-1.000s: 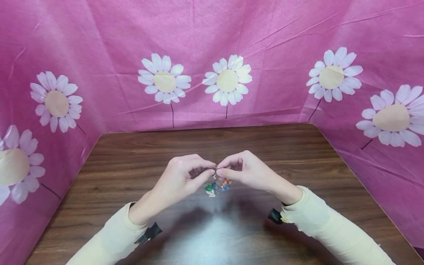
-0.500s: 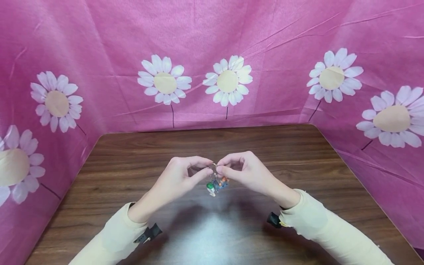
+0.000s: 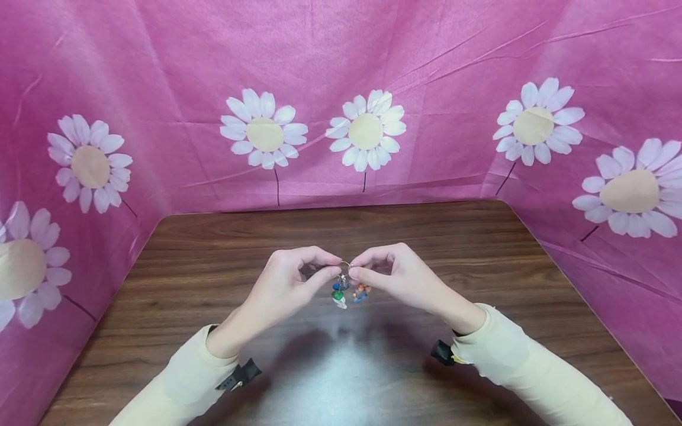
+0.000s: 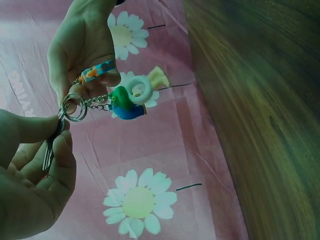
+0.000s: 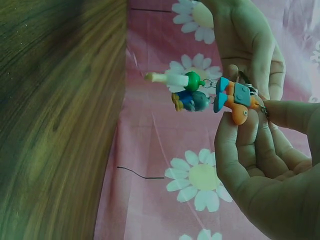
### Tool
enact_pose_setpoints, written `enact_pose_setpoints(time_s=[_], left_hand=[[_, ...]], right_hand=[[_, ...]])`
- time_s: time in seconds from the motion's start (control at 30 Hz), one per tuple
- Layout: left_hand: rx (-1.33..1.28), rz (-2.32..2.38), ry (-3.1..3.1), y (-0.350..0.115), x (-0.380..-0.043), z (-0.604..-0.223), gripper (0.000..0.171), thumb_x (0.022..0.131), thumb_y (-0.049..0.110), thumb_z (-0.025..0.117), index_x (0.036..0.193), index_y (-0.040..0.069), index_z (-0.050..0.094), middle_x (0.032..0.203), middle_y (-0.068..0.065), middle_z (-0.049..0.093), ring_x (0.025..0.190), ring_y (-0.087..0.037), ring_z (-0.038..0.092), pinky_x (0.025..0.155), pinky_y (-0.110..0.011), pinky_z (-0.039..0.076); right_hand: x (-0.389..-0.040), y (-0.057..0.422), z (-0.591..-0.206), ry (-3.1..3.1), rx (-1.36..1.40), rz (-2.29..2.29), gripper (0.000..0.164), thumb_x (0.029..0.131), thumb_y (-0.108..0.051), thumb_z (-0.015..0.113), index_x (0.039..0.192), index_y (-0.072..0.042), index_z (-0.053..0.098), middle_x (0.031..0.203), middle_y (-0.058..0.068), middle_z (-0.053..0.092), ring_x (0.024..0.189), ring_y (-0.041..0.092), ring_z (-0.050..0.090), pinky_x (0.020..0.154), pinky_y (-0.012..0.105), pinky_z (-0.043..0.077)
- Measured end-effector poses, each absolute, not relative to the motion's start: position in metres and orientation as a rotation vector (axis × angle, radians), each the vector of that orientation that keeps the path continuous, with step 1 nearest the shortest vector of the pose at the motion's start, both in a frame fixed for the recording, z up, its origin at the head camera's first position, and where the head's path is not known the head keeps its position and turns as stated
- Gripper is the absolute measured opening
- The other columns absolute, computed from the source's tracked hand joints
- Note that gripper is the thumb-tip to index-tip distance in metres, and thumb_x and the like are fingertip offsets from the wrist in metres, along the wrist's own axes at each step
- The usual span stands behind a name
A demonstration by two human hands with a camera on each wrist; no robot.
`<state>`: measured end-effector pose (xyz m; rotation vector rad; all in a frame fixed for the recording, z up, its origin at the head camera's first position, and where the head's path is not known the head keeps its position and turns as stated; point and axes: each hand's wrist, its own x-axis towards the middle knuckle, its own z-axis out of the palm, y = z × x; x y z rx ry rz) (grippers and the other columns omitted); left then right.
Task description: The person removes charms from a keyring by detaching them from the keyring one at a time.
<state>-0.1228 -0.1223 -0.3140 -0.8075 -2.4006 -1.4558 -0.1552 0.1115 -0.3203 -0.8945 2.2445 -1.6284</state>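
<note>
Above the table a metal key ring [image 4: 76,107] stands between both hands. My left hand [image 3: 293,278] pinches it at the left, thumb against fingers, with flat metal keys [image 4: 48,152] along those fingers. Pinched in my right hand [image 3: 399,275] is the metal end of an orange and blue figurine charm [image 5: 239,100], right beside the ring. On short chains hang a charm with a green top and white body [image 5: 182,80] and a blue charm with yellow feet [image 5: 190,101]. Fingers partly hide the ring in the head view.
A dark wood-grain table [image 3: 213,236] lies under the hands. Pink cloth [image 3: 426,47] printed with white daisies surrounds its back and sides. Black straps [image 3: 240,376] show at both cream sleeves [image 3: 176,376].
The ring has come further into sight between the fingertips. The dangling charms have swung and turned, the blue one now showing above the green. Both hands stay almost in place.
</note>
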Motion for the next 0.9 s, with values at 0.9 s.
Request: enact_pose_setpoints(time_s=[0.9], left_hand=[[-0.912, -1.462, -2.527, -0.119, -0.1227, -0.3222, 0.006, 0.094, 0.02, 0.075, 0.099, 0.018, 0.072, 0.087, 0.014, 0.07, 0.081, -0.006, 0.066, 0.071, -0.03, 0.055]], right_hand=[[-0.1539, 0.1178, -0.3145, 2.14, -0.749, -1.769, 0.014, 0.095, -0.015, 0.073, 0.104, -0.005, 0.077, 0.09, 0.01, 0.074, 0.075, 0.017, 0.07, 0.073, 0.038, 0.061]])
